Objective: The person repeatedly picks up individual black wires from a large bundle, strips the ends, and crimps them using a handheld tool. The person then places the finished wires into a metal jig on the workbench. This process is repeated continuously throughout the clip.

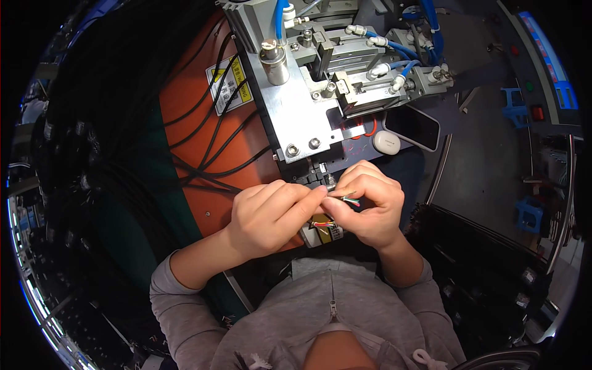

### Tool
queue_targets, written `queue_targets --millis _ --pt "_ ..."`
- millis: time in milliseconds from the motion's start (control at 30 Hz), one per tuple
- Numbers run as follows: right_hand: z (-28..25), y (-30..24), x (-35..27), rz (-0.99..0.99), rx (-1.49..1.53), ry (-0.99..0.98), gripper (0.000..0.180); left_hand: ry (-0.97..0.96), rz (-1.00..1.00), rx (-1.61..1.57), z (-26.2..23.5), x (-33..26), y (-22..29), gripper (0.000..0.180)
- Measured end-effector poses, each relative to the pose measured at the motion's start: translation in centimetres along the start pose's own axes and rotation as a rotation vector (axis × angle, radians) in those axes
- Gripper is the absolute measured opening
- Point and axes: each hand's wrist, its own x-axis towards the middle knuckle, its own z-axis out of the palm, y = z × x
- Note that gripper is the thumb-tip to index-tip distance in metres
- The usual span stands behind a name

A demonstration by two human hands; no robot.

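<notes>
In front of my chest both hands meet, fingertips nearly touching. My left hand (264, 217) is closed, with thumb and forefinger pinched around a thin cable end. A short bundle of coloured wires (323, 224), red, yellow and white among them, shows just below these fingertips. My right hand (372, 202) is also closed in a pinch, and fine wires (351, 200) in green, red and white stick out between its thumb and forefinger. The cable between the two pinches is mostly hidden by my fingers. Just beyond them sits a small metal fixture (322, 174).
A machine with a bright metal plate (288, 114), blue air tubes (399, 48) and white fittings stands ahead. Beside it lie a phone (419, 128) and a small white rounded case (386, 142). Black cables (213, 132) cross the orange surface (185, 102) at left. Blue stools (529, 214) stand at right.
</notes>
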Motion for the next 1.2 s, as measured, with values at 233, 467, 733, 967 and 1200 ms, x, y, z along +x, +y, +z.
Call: queue_targets --millis 233,467,733,967,1200 --pt "1.3 0.1 0.5 -0.145 0.082 0.179 0.019 0.119 -0.031 0.042 0.2 0.4 0.5 0.022" --pt "1.4 -0.1 0.7 0.052 0.171 0.075 0.014 0.088 -0.045 0.054 0.5 0.3 0.3 0.018" --pt "1.8 -0.3 0.6 -0.245 -0.385 0.205 0.019 0.033 -0.025 0.196 0.4 0.0 0.5 0.02" --pt "-0.9 0.2 0.0 0.466 0.322 -0.076 0.009 0.009 0.032 0.316 0.1 0.1 0.3 0.036" --pt "-0.9 2.0 0.0 0.198 -0.053 -0.038 0.006 -0.083 0.008 0.327 1.0 -0.5 0.9 0.036"
